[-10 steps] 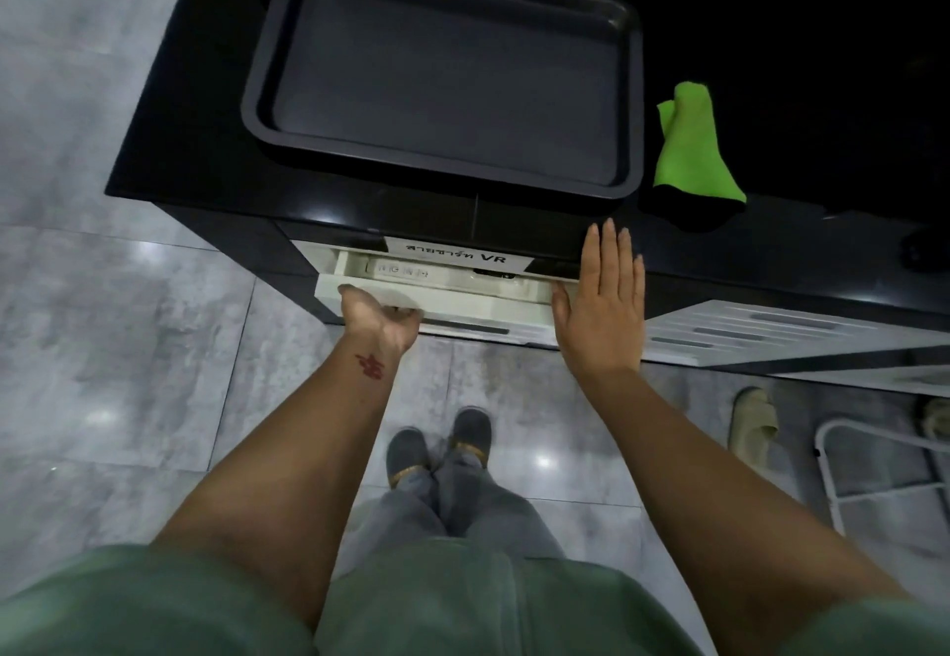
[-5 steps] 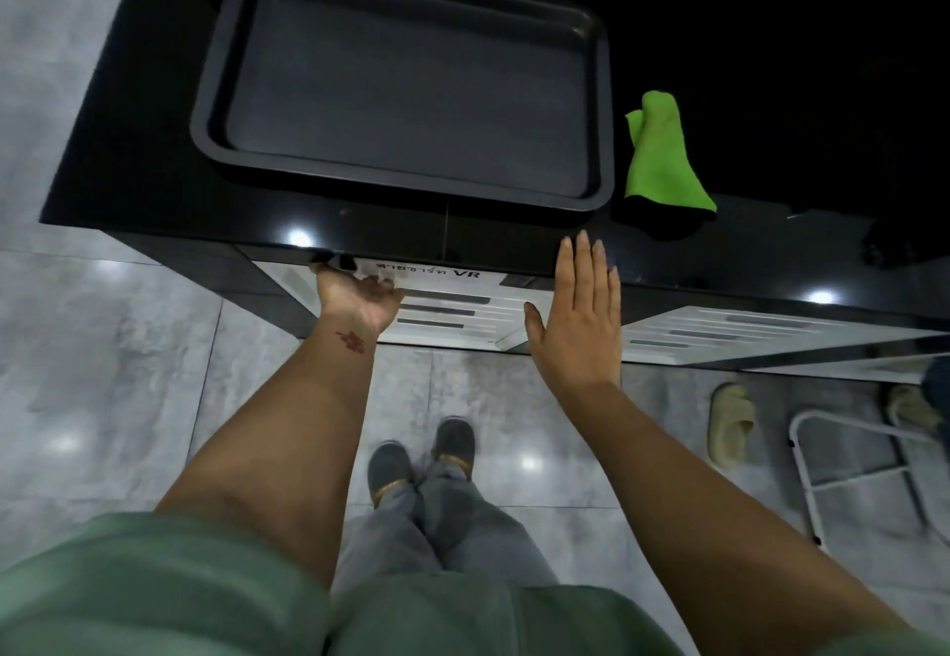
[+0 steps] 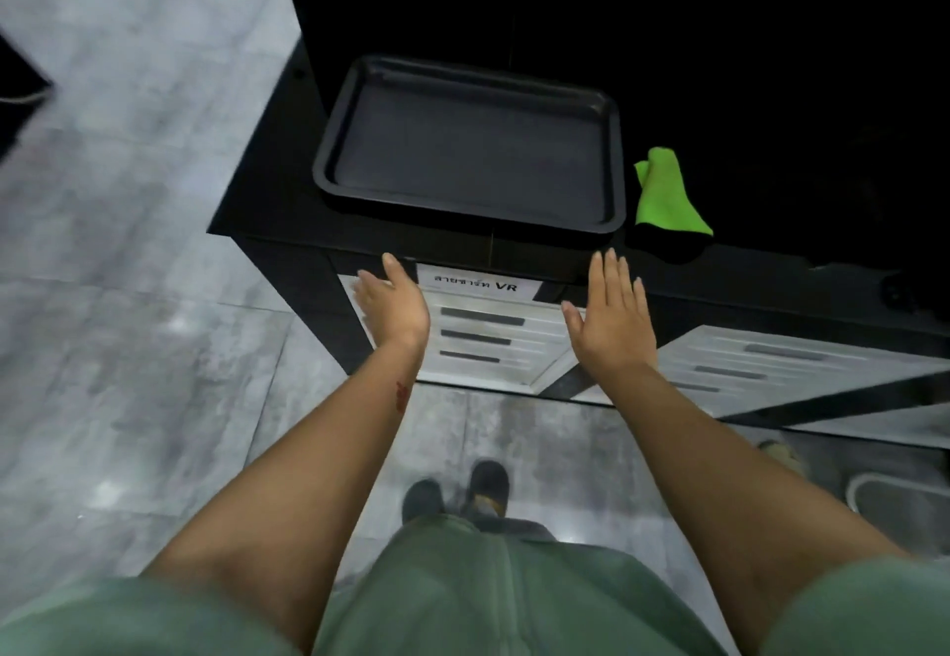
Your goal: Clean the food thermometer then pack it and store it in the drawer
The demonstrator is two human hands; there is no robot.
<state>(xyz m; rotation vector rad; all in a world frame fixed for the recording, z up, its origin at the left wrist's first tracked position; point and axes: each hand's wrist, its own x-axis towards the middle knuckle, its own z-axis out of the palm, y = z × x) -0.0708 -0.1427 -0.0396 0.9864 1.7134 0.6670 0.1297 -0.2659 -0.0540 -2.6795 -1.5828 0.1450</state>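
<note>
The drawer (image 3: 478, 290) under the counter (image 3: 288, 203) is shut now, where a second ago I saw it pulled out; the thermometer is out of sight. My left hand (image 3: 393, 306) has let go, fingers loose. My right hand (image 3: 611, 321) hovers flat, empty, beside it.

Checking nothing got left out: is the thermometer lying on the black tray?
No: the tray is bare, both hands are open and hold nothing, and no thermometer shows.
</note>
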